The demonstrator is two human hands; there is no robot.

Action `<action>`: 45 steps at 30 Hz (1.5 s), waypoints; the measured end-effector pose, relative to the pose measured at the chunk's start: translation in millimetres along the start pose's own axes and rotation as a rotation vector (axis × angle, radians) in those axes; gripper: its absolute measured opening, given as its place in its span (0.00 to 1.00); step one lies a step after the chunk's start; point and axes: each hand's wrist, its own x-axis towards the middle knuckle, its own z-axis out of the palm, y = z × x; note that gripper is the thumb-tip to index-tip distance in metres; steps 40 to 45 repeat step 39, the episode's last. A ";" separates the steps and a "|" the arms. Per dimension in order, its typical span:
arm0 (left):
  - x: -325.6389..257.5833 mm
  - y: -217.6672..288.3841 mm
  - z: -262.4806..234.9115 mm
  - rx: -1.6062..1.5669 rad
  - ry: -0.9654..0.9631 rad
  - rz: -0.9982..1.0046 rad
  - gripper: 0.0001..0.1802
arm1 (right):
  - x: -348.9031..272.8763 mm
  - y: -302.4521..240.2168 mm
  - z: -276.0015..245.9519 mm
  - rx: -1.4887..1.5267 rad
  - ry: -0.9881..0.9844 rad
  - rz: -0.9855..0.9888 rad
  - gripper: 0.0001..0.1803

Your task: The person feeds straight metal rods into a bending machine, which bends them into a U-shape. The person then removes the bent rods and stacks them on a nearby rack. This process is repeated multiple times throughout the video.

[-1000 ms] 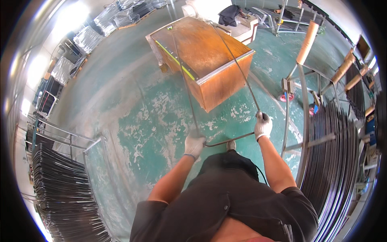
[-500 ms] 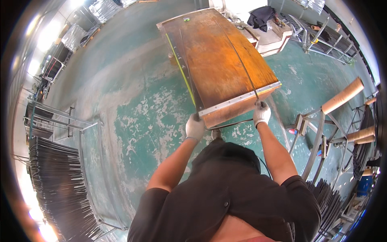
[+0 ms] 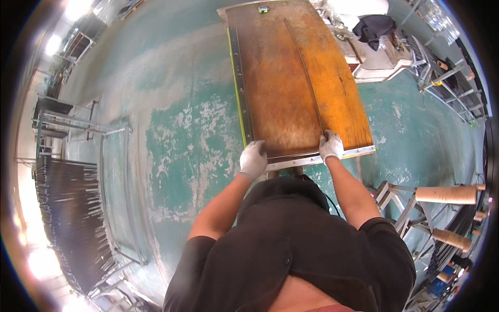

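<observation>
A thin dark metal rod frame (image 3: 302, 65) lies lengthwise on a worn orange-brown wooden table (image 3: 278, 99). At its near left corner, my left hand (image 3: 253, 159), in a white glove, is closed on the frame. My right hand (image 3: 331, 145), gloved alike, grips the near end of the right rod. The near crossbar runs between both hands, just inside the table's riveted metal edge strip (image 3: 296, 163). Along the left edge runs a yellow measuring tape (image 3: 240, 106) beside another riveted strip. A small green tape measure (image 3: 264, 9) sits at the far end.
Bundled dark rods (image 3: 73, 218) fill a rack at the left. To the right, a metal stand carries cardboard tubes (image 3: 446, 195). Beyond the table's right side, a dark cloth (image 3: 374, 30) lies on a pale bench. The green floor (image 3: 182, 135) has worn patches.
Both hands have brought the frame's near end from below the table's front edge up onto the tabletop. My view has shifted, and I stand closer to the table.
</observation>
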 end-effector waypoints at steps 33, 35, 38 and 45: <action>-23.9 39.1 52.2 0.339 -0.259 -0.030 0.13 | 25.8 40.9 -27.6 -0.027 -0.310 -0.054 0.17; -24.4 37.8 51.8 0.330 -0.266 -0.027 0.14 | 25.7 39.0 -24.2 -0.033 -0.299 -0.004 0.16; -21.4 40.9 49.8 0.329 -0.357 -0.093 0.20 | 25.4 40.7 -16.2 -0.045 -0.265 0.044 0.18; -19.1 43.7 48.3 0.328 -0.400 -0.126 0.23 | 24.2 35.9 -15.6 -0.054 -0.272 0.065 0.18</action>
